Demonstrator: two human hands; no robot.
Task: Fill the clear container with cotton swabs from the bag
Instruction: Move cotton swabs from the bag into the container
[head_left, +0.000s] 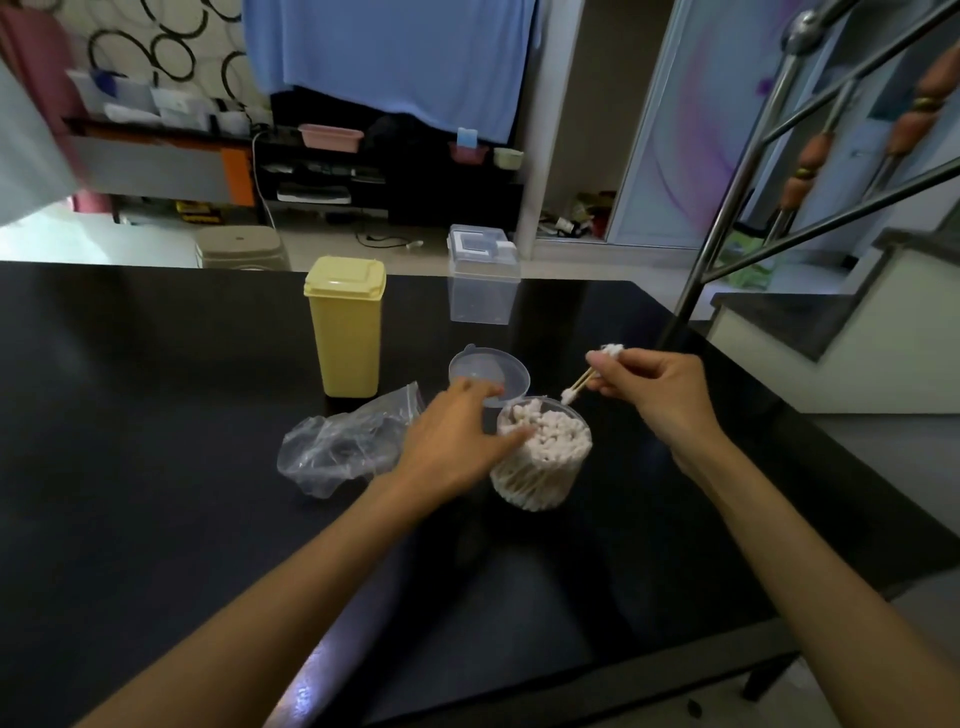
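Observation:
A round clear container (543, 470) stands on the black table (156, 467), packed with upright cotton swabs. My right hand (652, 387) pinches a few cotton swabs (582, 382) just above and to the right of the container's rim. My left hand (457, 434) lies with fingers stretched out against the container's left side, its thumb at the rim. The crumpled clear plastic bag (337, 449) lies flat on the table to the left of that hand. The container's clear lid (488, 374) rests behind it.
A yellow lidded bin (347, 325) stands behind the bag. A clear rectangular box (483, 275) sits at the table's far edge. A metal stair railing (737, 197) rises at the right, close to the table corner.

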